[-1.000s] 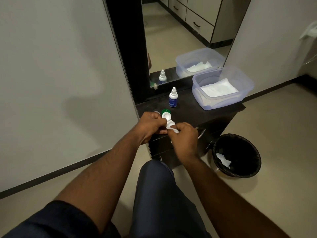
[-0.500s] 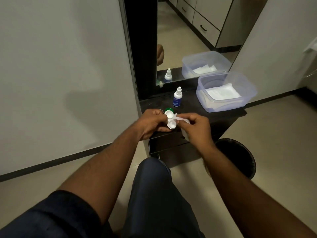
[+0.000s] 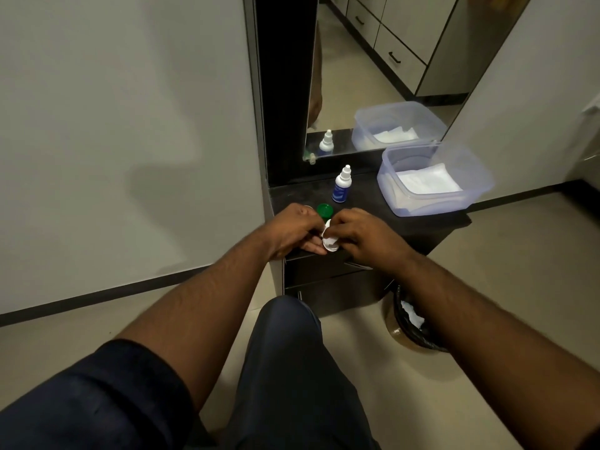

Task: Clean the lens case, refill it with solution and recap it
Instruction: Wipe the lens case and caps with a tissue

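The white lens case (image 3: 331,243) sits between my hands over the front edge of the dark cabinet top (image 3: 367,206). My left hand (image 3: 292,230) grips the case from the left. My right hand (image 3: 360,235) presses down on the case from the right with closed fingers; whether a tissue is under them is hidden. A green cap (image 3: 325,212) stands on the top just behind my hands. Farther back stands the small solution bottle (image 3: 341,185), white with a blue label and capped.
A clear plastic tub (image 3: 435,203) with white tissues stands at the right of the cabinet top. A mirror (image 3: 373,76) rises behind. A black bin (image 3: 412,329) with crumpled tissue sits on the floor at the right. My knee (image 3: 289,323) is below the cabinet drawers.
My right hand has moved left onto the case, covering the tissue it held out half a second ago. The left hand keeps its grip on the case.
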Demonstrator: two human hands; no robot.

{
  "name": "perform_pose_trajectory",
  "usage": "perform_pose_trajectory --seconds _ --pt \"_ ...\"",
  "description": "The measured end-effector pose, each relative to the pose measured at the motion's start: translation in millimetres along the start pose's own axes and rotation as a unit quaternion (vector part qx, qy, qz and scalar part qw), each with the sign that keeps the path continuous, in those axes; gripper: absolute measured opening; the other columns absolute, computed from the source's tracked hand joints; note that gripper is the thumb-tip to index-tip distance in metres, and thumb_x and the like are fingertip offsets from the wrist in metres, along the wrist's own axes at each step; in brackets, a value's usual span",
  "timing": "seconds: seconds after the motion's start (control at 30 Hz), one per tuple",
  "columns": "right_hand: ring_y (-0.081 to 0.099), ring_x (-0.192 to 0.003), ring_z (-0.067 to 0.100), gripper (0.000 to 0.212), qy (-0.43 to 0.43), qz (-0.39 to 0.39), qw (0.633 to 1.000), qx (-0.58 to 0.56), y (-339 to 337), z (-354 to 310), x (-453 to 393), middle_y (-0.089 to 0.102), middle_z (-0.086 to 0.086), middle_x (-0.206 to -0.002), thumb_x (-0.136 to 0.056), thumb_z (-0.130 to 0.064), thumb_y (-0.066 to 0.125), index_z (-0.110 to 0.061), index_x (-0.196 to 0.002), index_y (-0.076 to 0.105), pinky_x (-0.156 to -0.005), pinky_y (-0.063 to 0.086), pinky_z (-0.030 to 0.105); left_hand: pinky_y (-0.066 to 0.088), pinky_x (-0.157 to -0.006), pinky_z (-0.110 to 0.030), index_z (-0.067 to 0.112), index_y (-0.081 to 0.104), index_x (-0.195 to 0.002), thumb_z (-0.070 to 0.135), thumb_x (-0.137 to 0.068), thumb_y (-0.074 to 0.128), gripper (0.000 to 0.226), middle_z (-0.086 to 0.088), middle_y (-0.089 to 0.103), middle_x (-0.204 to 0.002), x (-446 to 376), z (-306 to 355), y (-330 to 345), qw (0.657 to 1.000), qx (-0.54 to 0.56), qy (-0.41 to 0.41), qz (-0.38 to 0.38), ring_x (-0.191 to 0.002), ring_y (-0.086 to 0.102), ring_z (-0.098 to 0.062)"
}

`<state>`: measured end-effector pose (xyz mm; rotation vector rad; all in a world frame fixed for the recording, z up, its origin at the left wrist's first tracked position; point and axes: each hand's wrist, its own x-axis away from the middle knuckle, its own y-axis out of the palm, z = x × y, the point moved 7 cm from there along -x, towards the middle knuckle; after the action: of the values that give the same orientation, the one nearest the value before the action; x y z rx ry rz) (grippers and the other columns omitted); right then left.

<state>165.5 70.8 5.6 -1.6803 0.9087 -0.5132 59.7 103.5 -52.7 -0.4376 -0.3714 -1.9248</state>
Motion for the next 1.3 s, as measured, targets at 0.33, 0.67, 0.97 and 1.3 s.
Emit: perform_pose_trajectory --seconds 0.33,0.67,0.97,1.3 --pt "0.053 -0.099 0.024 0.022 0.01 -0.033 0.999 0.026 0 -10 -5 0.06 0.01 -0.106 -0.085 -0.015 0.062 -0.009 -0.105 0.068 -0.077 0.032 0.022 0.061 -0.071 -0.033 -0.003 0.065 -0.088 0.005 -0.088 0.06 0.01 -0.015 0.072 -0.075 0 0 1 1.0 -0.009 0.018 -0.019 -0.069 0.071 -0.021" --pt "0.053 -0.093 0.026 0.018 -0.001 -0.045 0.999 0.017 2 -5 -6 0.059 0.014 -0.1 -0.083 -0.012 0.063 -0.006 -0.099 0.069 -0.076 0.033 0.024 0.06 -0.074 -0.034 -0.005 0.065 -0.089 0.002 -0.088 0.058 0.01 -0.021 0.071 -0.083 -1 1 1 0.999 -0.007 0.012 -0.035 -0.077 0.071 -0.026" --pt "0.055 -0.09 0.029 0.017 0.113 0.063 0.991 0.019 5 -3 1 0.059 0.015 -0.094 -0.085 -0.013 0.059 -0.003 -0.095 0.067 -0.072 0.03 0.025 0.061 -0.069 -0.033 -0.008 0.065 -0.086 0.004 -0.084 0.065 0.013 -0.015 0.071 -0.072 1 1 2 1.0 -0.014 0.02 -0.006 -0.066 0.07 -0.021" --pt "0.059 -0.069 0.021 0.009 0.442 0.154 0.841 -0.269 17 24 31 0.063 0.008 -0.071 -0.077 -0.01 0.067 -0.003 -0.081 0.072 -0.063 0.043 0.027 0.061 -0.064 -0.03 -0.005 0.065 -0.083 -0.002 -0.086 0.06 0.007 -0.024 0.07 -0.091 5 0 2 0.998 -0.023 0.035 0.049 -0.076 0.072 -0.027"
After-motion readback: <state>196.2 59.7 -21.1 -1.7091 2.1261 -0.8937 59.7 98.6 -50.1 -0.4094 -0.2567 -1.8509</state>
